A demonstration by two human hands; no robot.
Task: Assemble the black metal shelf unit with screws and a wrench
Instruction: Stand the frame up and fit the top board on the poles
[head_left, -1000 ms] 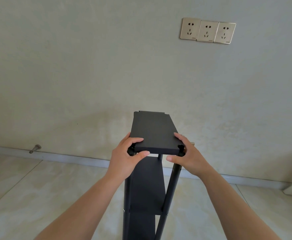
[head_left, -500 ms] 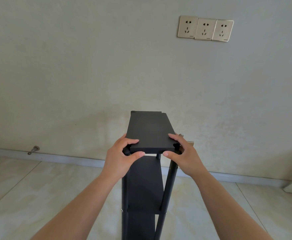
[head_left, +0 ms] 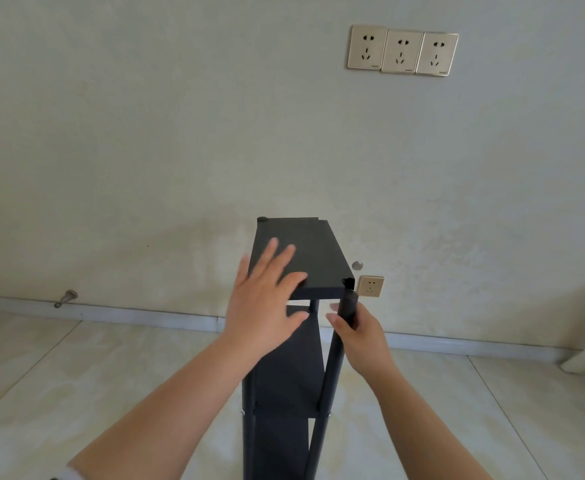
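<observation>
The floor (head_left: 76, 368) below both hands is pale glossy tile with thin dark joints, and it meets a light plastered wall (head_left: 145, 150) beyond the fingertips along a low white skirting board (head_left: 145, 315). High on that wall, above and to the right of the hands, sits a row of three gold-framed sockets (head_left: 402, 51). A single gold socket (head_left: 371, 286) is low on the wall just past the right hand, with a small round metal cap (head_left: 357, 265) just above it. Far off to the left of the left hand a metal door stop (head_left: 66, 298) stands out from the wall near the skirting.

The left hand (head_left: 265, 306) is spread wide with straight fingers over the near left corner of the top shelf (head_left: 304, 254); whether the palm actually presses on the panel or hovers just above it is hard to tell. It holds nothing. The right hand (head_left: 356, 336) is curled round the near right post (head_left: 332, 368), gripping it just under its top end.

The black metal shelf unit (head_left: 284, 393) stands upright on the floor between the two forearms, narrow and tall, running away toward the wall. Its top shelf is a flat matte black panel with notched corners. The near right notch sits just above and to the left of the held post's top, so the post looks tilted out of its corner there. A lower shelf (head_left: 291, 382) shows beneath the hands, and small silver screw heads (head_left: 243, 412) show at the posts at its level
</observation>
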